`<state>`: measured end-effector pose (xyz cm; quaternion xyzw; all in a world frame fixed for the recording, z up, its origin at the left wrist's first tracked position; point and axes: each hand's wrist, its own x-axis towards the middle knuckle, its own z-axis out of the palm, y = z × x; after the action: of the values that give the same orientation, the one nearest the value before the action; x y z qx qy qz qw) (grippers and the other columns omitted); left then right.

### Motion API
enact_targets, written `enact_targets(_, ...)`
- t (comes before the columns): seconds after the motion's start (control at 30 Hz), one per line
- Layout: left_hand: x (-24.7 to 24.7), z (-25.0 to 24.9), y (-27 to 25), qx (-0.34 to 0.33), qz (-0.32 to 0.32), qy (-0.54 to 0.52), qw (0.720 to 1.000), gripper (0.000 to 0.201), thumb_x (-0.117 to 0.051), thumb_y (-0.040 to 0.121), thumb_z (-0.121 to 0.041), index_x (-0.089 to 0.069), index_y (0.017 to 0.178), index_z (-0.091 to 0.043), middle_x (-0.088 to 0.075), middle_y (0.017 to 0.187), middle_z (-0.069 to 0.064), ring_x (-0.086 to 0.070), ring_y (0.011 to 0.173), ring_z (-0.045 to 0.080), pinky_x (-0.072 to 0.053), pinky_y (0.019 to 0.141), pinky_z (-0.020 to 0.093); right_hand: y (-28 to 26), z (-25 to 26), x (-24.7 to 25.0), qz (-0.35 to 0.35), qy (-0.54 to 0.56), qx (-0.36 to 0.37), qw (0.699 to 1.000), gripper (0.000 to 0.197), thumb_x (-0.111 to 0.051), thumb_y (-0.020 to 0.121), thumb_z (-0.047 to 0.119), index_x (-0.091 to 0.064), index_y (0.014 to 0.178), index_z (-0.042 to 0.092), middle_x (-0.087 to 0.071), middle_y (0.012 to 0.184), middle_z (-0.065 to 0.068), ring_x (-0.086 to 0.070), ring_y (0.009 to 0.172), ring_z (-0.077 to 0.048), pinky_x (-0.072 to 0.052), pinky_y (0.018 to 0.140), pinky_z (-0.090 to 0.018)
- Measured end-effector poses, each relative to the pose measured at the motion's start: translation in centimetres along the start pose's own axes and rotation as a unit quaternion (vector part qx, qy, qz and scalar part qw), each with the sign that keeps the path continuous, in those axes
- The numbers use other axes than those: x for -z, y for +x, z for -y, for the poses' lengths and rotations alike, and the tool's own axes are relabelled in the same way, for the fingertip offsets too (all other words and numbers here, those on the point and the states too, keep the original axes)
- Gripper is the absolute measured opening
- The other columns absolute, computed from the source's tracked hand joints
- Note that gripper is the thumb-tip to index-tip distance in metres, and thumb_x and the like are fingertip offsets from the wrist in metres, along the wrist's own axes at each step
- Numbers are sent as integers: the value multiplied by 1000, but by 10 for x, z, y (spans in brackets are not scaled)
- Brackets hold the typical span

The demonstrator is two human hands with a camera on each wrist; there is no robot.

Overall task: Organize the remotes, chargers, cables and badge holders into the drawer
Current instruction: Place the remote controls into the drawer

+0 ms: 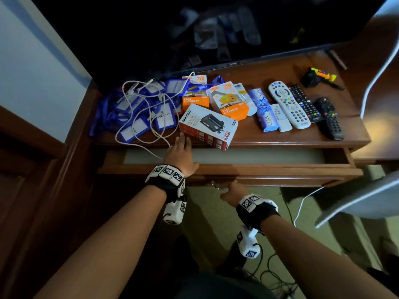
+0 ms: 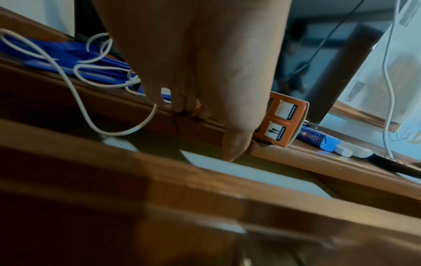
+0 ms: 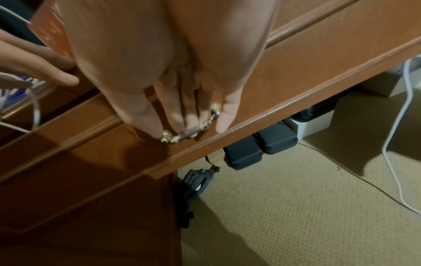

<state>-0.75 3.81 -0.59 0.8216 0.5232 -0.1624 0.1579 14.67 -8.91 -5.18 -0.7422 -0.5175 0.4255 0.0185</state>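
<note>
Your head view shows the whole bench (image 1: 269, 139): badge holders (image 1: 138, 108) and cable (image 1: 151, 126) left, charger boxes (image 1: 207, 128) middle, remotes (image 1: 289, 104) right, and the drawer (image 1: 237, 169) partly open beneath. Only your right wrist view shows the brass handle (image 3: 191, 128), with your right hand (image 3: 182, 100) fingers hooked behind it. Your left hand (image 1: 180, 154) lies flat, fingers straight, on the bench edge, touching the nearest box.

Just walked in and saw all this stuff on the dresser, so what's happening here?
A person is opening the drawer: the right hand grips its brass handle while the left hand rests on the dresser top's edge beside the large charger box. The remotes, badge holders and white cable lie on top, none in the drawer yet.
</note>
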Motion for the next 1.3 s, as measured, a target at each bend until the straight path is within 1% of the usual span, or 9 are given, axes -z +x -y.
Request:
enact_targets(0.1, -3, 1, -1, -1, -19, -5, 1000, 91, -53, 89, -47, 1, 151, -9, 14, 158, 12, 3, 147, 27, -14, 117, 42, -16, -6, -8, 6, 1, -6, 1000, 40, -67, 84, 18, -59, 124, 18, -59, 129, -2, -55, 117, -19, -41, 95, -27)
enact_targets(0.27, -5, 1, -1, 2, -23, -5, 1000, 91, -53, 89, -46, 3, 151, -11, 17, 158, 10, 5, 147, 25, -16, 116, 43, -35, -7, 2, -30, 8, 29, 999, 7, -72, 80, 15, -69, 83, 10, -70, 98, -5, -59, 82, -11, -41, 68, -13)
enact_targets(0.4, -8, 1, 0, 2, -23, -2, 1000, 93, -54, 88, -47, 4, 151, -11, 17, 158, 11, 5, 147, 27, -21, 115, 46, -36, 0, 31, -146, 58, 68, 985, 11, -66, 82, 8, -69, 75, 16, -67, 87, 2, -57, 82, -8, -40, 75, -15)
enact_targets(0.5, -7, 2, 1, 0, -19, 4, 1000, 95, -56, 87, -47, 4, 151, -10, 17, 158, 11, 5, 147, 28, -23, 114, 46, -15, 0, 49, -225, 69, 57, 970, 8, -66, 81, 8, -70, 82, 15, -64, 92, 0, -55, 83, -12, -42, 78, -19)
enact_targets(0.6, -5, 2, 1, -5, -6, 4, 1000, 98, -59, 86, -47, 5, 151, -10, 18, 158, 12, 6, 147, 28, -22, 114, 47, 4, -2, 55, -194, 50, 5, 980, 16, -55, 90, 17, -69, 98, 12, -64, 104, -8, -59, 95, -23, -41, 81, -24)
enact_targets(0.7, -4, 2, 0, -9, 2, 12, 1000, 101, -60, 85, -47, 6, 150, -9, 19, 157, 12, 7, 147, 28, -22, 115, 46, 7, -6, 48, -97, -64, -17, 993, 33, -43, 96, 39, -63, 107, 16, -63, 111, -8, -57, 108, -28, -39, 97, -37)
enact_targets(0.83, -3, 1, -1, -5, 3, 21, 1000, 106, -62, 82, -50, 8, 150, -8, 20, 157, 13, 7, 147, 28, -21, 116, 45, 1, -14, 29, -96, -168, -2, 981, 60, -49, 82, 66, -51, 123, 22, -54, 127, -1, -46, 122, -24, -26, 107, -42)
enact_targets(1.1, -6, 6, 2, -24, -12, 48, 998, 108, -63, 80, -53, 5, 150, -7, 16, 157, 16, 3, 147, 30, -17, 117, 45, -10, -11, 17, -101, -178, -20, 979, 38, -64, 82, 37, -53, 115, 22, -58, 118, 2, -50, 113, -22, -31, 103, -42)
enact_targets(1.3, -9, 16, 5, -54, -23, 43, 997, 104, -59, 81, -54, 4, 150, -8, 15, 158, 14, 2, 147, 29, -17, 117, 45, -40, -6, 9, -22, -184, -31, 982, 28, -62, 74, 24, -61, 102, 20, -64, 97, 0, -60, 93, -22, -49, 78, -30)
